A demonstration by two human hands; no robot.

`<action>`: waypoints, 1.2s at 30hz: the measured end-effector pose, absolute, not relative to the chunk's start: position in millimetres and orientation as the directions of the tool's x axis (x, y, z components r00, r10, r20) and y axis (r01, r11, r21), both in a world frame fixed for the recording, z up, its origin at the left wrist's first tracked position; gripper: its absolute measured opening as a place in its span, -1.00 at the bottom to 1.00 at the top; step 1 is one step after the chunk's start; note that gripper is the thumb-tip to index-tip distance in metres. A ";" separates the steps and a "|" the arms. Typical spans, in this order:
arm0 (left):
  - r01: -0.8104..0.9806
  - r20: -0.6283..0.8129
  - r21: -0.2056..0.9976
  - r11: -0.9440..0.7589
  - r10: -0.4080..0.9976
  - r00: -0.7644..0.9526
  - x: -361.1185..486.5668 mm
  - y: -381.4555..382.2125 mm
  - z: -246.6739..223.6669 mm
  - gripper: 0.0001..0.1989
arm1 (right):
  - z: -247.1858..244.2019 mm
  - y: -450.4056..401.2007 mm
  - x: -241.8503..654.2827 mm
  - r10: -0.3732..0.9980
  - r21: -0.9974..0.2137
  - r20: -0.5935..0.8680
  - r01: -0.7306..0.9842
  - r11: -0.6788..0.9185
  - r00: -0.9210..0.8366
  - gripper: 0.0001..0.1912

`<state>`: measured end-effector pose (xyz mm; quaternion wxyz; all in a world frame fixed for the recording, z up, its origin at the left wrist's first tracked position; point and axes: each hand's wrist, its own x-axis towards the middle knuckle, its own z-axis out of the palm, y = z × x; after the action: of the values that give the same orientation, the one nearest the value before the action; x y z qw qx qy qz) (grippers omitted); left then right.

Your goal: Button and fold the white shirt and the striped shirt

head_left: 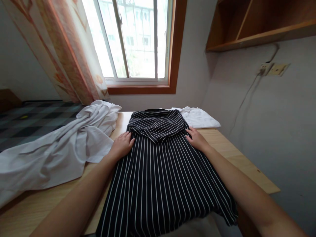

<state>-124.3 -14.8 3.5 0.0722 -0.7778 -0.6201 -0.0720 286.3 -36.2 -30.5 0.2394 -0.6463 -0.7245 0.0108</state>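
Observation:
A black shirt with thin white stripes [158,177] lies lengthwise over the wooden table, its lower end hanging past the near edge. Its sleeves [165,126] are folded across the upper part. My left hand [122,144] rests on the shirt's left side, fingers stretched out and thumb apart on the cloth. On the opposite side, my right hand [197,139] touches the shirt's edge beside the folded sleeves, its fingers likewise extended. The undersides of both hands are hidden.
A rumpled white cloth [61,154] spreads over the table's left side. Behind the shirt lies a folded white garment [198,118]. The wooden table [237,161] ends near the right wall, where a cord hangs from a socket [265,69]. A plaid-covered bed [37,117] is at left.

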 end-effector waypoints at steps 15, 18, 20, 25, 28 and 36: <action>0.952 0.124 0.033 -0.305 0.946 0.299 -141.2 -14.6 6.1 -0.35 | -17.6 -37.2 299.1 0.868 -0.305 0.448 0.875 0.376 -0.217 -0.71; 0.963 0.097 -0.006 -0.270 0.958 0.269 -136.4 -20.7 11.6 -0.32 | -15.5 -35.4 303.0 0.857 -0.334 0.491 0.875 0.351 -0.156 -0.71; 0.963 0.171 -0.021 -0.267 0.948 0.267 -134.6 -24.2 15.7 -0.33 | -14.1 -34.4 306.5 0.852 -0.358 0.510 0.873 0.332 -0.115 -0.69; 0.960 0.052 -0.002 -0.279 0.959 0.279 -128.9 -30.2 17.2 -0.33 | -16.9 -35.6 303.6 0.851 -0.381 0.516 0.864 0.330 -0.097 -0.45; 0.961 -0.030 -0.017 -0.277 0.961 0.276 -125.5 -31.5 14.4 -0.33 | -19.8 -37.9 294.3 0.922 -0.342 0.346 0.891 0.297 -0.175 -0.37; 0.945 0.289 -0.020 -0.327 0.903 0.318 -123.8 -29.5 12.7 -0.33 | -15.7 -41.3 285.7 0.966 -0.266 0.152 0.932 0.245 -0.210 -0.39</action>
<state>-123.8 -29.5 12.7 0.0931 -0.8065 -0.5727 -0.1134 285.7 -41.3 -15.7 0.1437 -0.6118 -0.7757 0.0581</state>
